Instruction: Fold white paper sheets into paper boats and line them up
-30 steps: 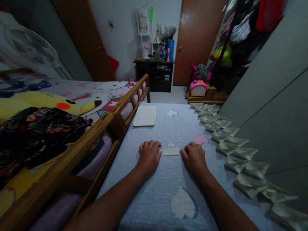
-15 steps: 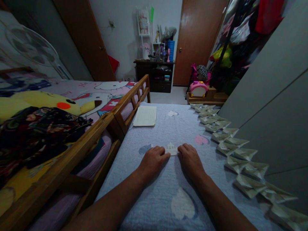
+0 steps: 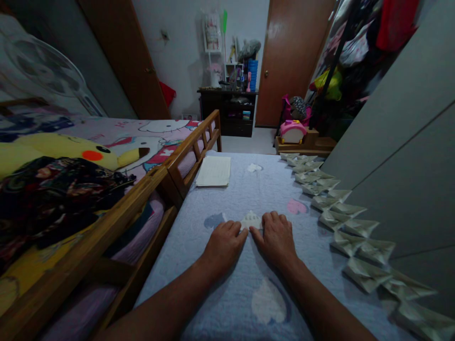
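A small folded piece of white paper (image 3: 251,219) lies on the pale blue bedspread (image 3: 249,189) in front of me. My left hand (image 3: 224,242) rests on its left side with the fingers curled down onto it. My right hand (image 3: 275,237) presses its right side the same way. The two hands almost touch, and only the pointed top of the paper shows between them.
A row of several folded paper boats (image 3: 341,208) runs along the right edge of the bed by the grey wall. A stack of flat sheets (image 3: 213,171) lies farther up on the left. A wooden bed rail (image 3: 167,175) borders the left side.
Both hands have slid inward along the folded paper until they nearly meet. More of the paper is now covered.
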Available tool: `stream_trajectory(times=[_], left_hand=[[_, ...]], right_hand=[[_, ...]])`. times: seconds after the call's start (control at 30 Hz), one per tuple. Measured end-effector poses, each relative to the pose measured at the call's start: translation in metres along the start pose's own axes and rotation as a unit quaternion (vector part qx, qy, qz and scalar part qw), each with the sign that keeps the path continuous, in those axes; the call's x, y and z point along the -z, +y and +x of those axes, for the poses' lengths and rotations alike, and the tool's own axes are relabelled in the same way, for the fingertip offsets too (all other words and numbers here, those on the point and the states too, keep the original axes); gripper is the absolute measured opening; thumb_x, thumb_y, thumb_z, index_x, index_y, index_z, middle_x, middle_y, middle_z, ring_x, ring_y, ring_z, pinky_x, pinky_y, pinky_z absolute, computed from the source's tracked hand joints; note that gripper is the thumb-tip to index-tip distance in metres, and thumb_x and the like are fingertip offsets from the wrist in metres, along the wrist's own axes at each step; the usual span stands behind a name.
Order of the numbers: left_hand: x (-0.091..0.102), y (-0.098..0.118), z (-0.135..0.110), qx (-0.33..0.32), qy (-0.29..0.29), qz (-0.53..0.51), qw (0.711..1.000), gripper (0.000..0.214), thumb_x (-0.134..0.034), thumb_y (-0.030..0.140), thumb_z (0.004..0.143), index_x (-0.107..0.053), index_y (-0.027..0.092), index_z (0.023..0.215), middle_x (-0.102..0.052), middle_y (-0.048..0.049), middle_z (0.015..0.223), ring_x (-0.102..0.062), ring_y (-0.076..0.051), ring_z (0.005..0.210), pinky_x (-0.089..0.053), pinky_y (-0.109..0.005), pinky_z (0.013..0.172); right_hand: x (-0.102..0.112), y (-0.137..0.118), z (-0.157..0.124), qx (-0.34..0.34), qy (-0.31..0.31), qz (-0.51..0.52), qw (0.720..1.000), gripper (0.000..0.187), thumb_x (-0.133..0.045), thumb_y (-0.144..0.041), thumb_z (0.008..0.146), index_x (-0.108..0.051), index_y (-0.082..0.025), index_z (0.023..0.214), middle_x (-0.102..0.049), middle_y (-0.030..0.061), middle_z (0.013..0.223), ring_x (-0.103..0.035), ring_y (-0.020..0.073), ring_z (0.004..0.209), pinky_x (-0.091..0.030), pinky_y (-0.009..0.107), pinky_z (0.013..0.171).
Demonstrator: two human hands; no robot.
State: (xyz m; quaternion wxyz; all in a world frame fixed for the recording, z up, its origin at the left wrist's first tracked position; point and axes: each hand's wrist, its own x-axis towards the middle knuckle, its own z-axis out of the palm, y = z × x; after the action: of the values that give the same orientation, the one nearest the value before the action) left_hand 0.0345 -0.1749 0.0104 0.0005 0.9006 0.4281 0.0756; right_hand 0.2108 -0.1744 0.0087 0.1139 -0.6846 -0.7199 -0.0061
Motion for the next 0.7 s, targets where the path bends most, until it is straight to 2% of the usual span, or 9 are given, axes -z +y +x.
stream_trajectory(times=[0.13,0.33,0.53,0.7], left_hand=[[0.001,0.001,0.000,0.002,-0.002,0.001,1.000,0.024,-0.055,0.018,0.096,-0.062,0.019,0.119,-0.066,-0.0072,0.103,-0.059,-0.025,0.097,-0.048,-0.038,0.084],[0.005,0.001,-0.003,0.019,-0.015,0.018,1.000,0.018,-0.054,0.015,0.095,-0.066,0.018,0.109,-0.065,-0.0079,0.097,-0.059,-0.024,0.092,-0.046,-0.038,0.081],[0.009,0.001,-0.006,0.052,-0.030,0.028,0.998,0.015,-0.053,0.012,0.094,-0.067,0.017,0.094,-0.066,-0.0084,0.093,-0.059,-0.024,0.090,-0.044,-0.037,0.079],[0.009,0.001,-0.008,0.059,-0.051,0.041,0.996,0.015,-0.053,0.011,0.093,-0.068,0.016,0.091,-0.066,-0.0093,0.092,-0.060,-0.025,0.090,-0.044,-0.038,0.079]], right_hand=[[-0.001,-0.001,0.000,-0.012,0.000,-0.007,1.000,0.028,-0.058,-0.048,0.090,-0.056,-0.020,0.091,-0.060,0.0090,0.097,-0.051,0.0276,0.095,-0.033,0.037,0.080],[-0.001,0.002,0.000,-0.022,-0.011,0.007,1.000,0.022,-0.058,-0.042,0.090,-0.056,-0.020,0.094,-0.059,0.0090,0.099,-0.050,0.0270,0.095,-0.032,0.037,0.079],[0.000,0.017,0.001,-0.048,-0.021,0.022,0.998,0.018,-0.058,-0.036,0.089,-0.056,-0.020,0.099,-0.059,0.0087,0.100,-0.050,0.0273,0.096,-0.031,0.037,0.079],[0.000,0.030,0.000,-0.079,-0.024,0.029,0.996,0.024,-0.058,-0.033,0.088,-0.055,-0.020,0.108,-0.059,0.0097,0.105,-0.051,0.0296,0.100,-0.032,0.038,0.080]])
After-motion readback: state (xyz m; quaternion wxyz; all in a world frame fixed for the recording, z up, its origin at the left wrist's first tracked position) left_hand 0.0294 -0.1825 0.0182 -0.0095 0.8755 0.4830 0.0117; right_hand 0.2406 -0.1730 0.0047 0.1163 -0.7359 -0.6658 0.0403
